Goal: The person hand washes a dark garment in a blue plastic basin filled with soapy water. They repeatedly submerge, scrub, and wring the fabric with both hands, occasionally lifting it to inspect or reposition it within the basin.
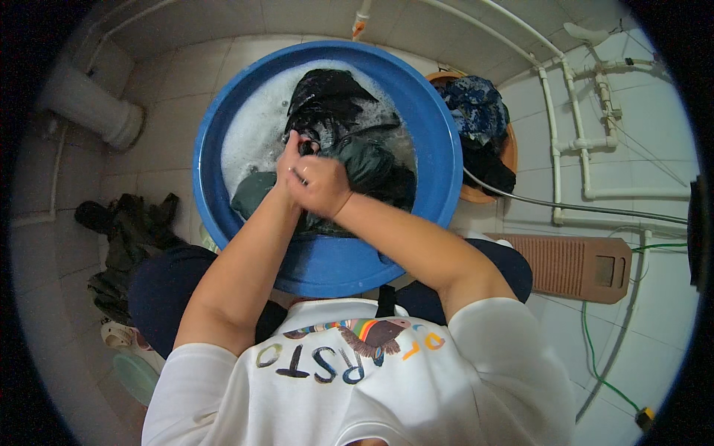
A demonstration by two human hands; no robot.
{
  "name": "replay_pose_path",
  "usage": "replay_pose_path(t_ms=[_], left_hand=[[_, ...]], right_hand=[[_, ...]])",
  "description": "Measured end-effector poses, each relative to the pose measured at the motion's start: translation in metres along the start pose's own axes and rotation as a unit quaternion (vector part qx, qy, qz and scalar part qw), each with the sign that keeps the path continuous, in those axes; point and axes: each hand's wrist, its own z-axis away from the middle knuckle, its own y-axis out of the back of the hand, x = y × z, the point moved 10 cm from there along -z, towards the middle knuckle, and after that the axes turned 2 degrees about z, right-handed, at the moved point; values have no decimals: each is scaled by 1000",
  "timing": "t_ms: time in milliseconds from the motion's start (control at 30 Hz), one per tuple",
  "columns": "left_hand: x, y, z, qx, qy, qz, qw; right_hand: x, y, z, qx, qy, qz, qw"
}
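Observation:
A large blue basin [212, 171] of soapy water stands in front of me, with white suds [253, 126] along its left side. Wet black clothing [327, 97] bulges up out of the water, and dark green cloth [368, 160] lies soaked beside it. Over the basin's middle my two hands are pressed close together. My left hand [290, 160] is closed round a bunched piece of the black clothing. Just right of it, my right hand [325, 183] makes a fist, a bit of dark cloth showing at its thumb side; most of what it grips is hidden.
Right of the basin an orange tub [510, 152] holds blue and black clothes. A brown washboard [573, 266] lies on the tiles at right, near a hose [580, 204] and white pipes [554, 141]. Dark clothes [134, 238] are heaped on the floor at left, above a pale green basin [136, 377].

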Motion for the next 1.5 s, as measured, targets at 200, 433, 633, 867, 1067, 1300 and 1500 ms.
replay_pose_path(t_ms=[200,433,633,867,1067,1300,1500], left_hand=[[4,-36,35,-37,90,252,963],[20,-37,31,-66,22,240,968],[4,-42,33,-113,52,51,991],[11,-66,44,-138,53,-4,989],[5,-52,54,-74,201,211,954],[15,-32,25,-273,-70,8,960],[-5,-28,49,68,130,104,984]], right_hand=[[159,32,-23,-113,-272,213,932],[189,30,70,-344,-361,328,802],[238,-3,85,-491,-337,321,737],[196,50,28,2,-267,266,926],[0,23,-4,-65,2,19,998],[-31,1,-4,-32,111,40,992],[70,15,-15,67,-145,34,987]])
